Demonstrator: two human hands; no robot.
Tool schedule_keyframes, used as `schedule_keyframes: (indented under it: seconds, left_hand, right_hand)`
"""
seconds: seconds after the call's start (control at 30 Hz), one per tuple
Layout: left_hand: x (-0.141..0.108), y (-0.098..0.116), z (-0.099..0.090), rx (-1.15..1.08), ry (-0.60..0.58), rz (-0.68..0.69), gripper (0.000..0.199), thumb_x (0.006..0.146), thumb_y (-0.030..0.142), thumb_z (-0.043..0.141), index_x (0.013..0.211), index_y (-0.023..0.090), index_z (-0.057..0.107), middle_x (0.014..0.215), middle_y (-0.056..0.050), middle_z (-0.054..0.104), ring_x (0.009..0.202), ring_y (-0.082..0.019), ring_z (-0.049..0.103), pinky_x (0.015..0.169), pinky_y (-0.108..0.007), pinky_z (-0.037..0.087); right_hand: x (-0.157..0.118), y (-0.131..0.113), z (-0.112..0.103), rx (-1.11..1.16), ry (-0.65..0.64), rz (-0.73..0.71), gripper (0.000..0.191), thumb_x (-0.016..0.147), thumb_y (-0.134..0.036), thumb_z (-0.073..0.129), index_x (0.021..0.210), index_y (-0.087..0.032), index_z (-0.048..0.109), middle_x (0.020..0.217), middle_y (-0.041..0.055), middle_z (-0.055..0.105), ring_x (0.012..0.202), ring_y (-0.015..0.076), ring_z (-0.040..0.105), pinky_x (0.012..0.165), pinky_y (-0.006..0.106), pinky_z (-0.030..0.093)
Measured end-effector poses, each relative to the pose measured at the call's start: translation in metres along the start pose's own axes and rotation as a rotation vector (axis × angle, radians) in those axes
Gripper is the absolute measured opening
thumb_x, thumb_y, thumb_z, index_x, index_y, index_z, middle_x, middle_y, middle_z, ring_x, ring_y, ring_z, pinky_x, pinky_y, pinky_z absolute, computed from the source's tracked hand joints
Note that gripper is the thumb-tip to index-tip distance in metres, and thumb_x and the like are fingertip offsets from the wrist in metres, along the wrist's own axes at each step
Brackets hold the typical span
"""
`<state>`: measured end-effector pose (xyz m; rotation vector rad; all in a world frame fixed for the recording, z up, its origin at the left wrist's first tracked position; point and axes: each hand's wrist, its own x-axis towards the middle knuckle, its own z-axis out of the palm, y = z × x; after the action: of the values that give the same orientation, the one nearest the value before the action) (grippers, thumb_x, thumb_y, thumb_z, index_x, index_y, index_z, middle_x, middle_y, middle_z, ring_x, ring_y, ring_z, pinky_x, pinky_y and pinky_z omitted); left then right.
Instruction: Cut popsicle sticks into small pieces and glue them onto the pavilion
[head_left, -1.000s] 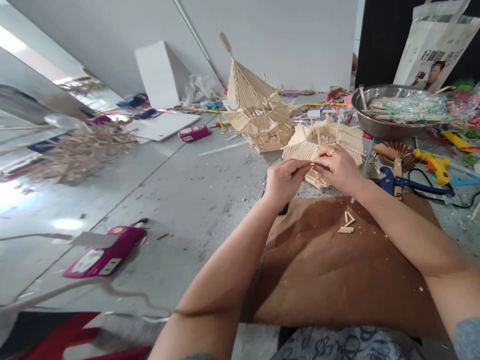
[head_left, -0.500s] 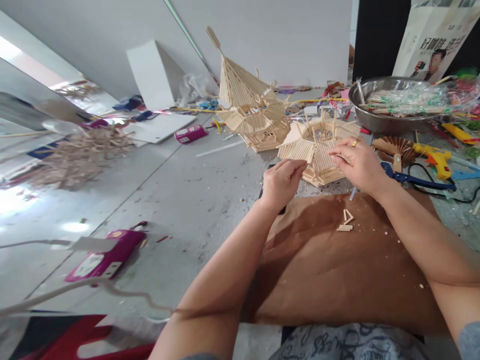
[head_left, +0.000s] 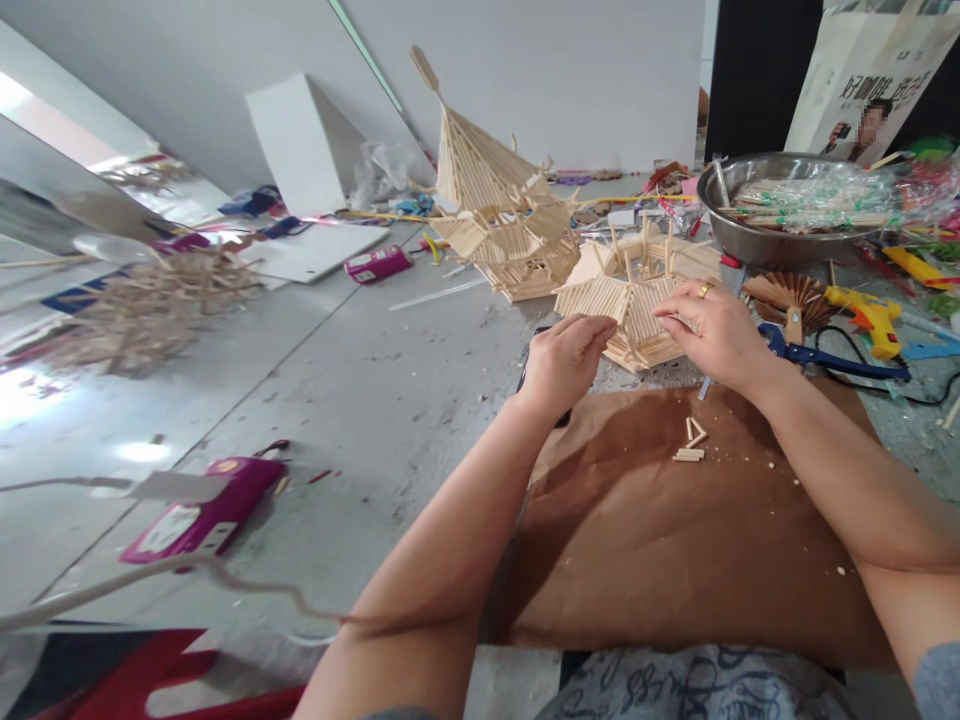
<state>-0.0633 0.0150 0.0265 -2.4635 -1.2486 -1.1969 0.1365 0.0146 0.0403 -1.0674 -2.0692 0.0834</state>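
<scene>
Paper is topped by short sticks. Beyond, the left hand is pinched, the right hand slightly parted; whether anything is held cannot be told. Just past both, the model is placed, its front ridge pointed nearward, closest to the left.

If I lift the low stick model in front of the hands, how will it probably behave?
The low stick model is probably light: thin sticks, open at the top. Its broad, squat shape suggests it will hardly tip. The slim upright posts around the opening might snap if knocked.
</scene>
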Motion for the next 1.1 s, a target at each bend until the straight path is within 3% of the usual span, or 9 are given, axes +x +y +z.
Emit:
schedule_keyframes:
  seconds: [0.53, 0.77, 0.93, 1.1]
  left_hand:
    - [0.001, 0.000, 0.000, 0.043, 0.011, 0.071, 0.023, 0.087, 0.022, 0.044, 0.084, 0.014, 0.065, 0.072, -0.005, 0.069, 0.064, -0.011, 0.064, 0.058, -0.019, 0.046]
    - [0.001, -0.002, 0.001, 0.056, 0.003, 0.017, 0.021, 0.084, 0.022, 0.046, 0.083, 0.019, 0.066, 0.072, -0.003, 0.070, 0.068, -0.014, 0.066, 0.060, -0.021, 0.048]
    - [0.003, -0.004, 0.003, 0.052, 0.035, 0.034, 0.019, 0.082, 0.021, 0.048, 0.079, 0.021, 0.066, 0.069, -0.001, 0.070, 0.066, -0.014, 0.065, 0.057, -0.021, 0.047]
    - [0.004, -0.003, 0.004, 0.057, 0.074, 0.081, 0.018, 0.081, 0.018, 0.048, 0.079, 0.019, 0.066, 0.066, -0.001, 0.069, 0.063, -0.014, 0.065, 0.055, -0.021, 0.047]
  right_hand:
    - [0.001, 0.001, -0.006, 0.013, 0.019, -0.012, 0.018, 0.083, -0.022, 0.049, 0.086, -0.021, 0.066, 0.091, 0.0058, 0.065, 0.090, 0.0198, 0.056, 0.082, 0.037, 0.044]
    - [0.001, 0.016, -0.049, -0.113, 0.039, 0.040, 0.018, 0.081, -0.022, 0.049, 0.084, -0.021, 0.067, 0.087, 0.0043, 0.065, 0.087, 0.0186, 0.058, 0.081, 0.035, 0.044]
    - [-0.037, 0.054, -0.107, -0.302, 0.124, 0.303, 0.020, 0.079, -0.028, 0.050, 0.085, -0.021, 0.068, 0.083, 0.0044, 0.067, 0.076, 0.0179, 0.060, 0.072, 0.033, 0.045]
    - [-0.095, 0.114, -0.149, -0.599, 0.099, 0.853, 0.023, 0.076, -0.033, 0.052, 0.084, -0.019, 0.069, 0.079, 0.0102, 0.067, 0.075, 0.0229, 0.059, 0.068, 0.035, 0.041]
